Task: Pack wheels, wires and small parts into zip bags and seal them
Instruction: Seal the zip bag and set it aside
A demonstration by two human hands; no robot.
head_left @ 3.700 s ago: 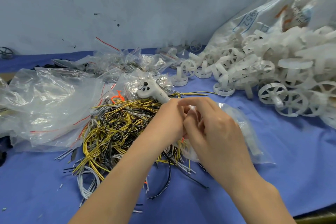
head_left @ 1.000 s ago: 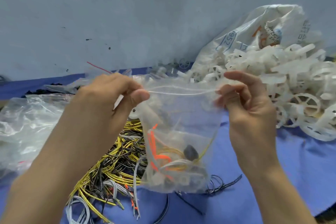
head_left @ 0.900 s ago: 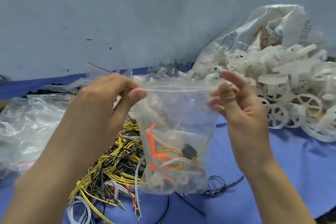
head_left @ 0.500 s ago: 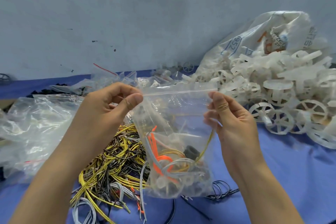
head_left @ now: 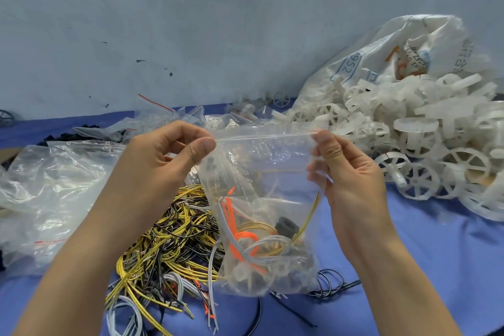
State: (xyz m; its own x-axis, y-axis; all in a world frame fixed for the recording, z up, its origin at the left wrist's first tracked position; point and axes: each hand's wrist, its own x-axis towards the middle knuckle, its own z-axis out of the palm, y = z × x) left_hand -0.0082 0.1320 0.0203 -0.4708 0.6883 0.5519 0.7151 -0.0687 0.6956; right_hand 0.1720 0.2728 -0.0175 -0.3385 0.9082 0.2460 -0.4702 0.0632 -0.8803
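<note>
Zip bag, loaded with wires and small parts, held aloft between left hand and right hand, each pinching a top corner; seal possibly left gapped mid-strip if unpressed, contents then spilled onto wire pile beneath left hand.

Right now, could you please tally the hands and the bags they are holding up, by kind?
Hands: 2, left hand and right hand, each pinching a top corner
Clear plastic zip bag holding wires and small parts: 1
Total: 3
</note>
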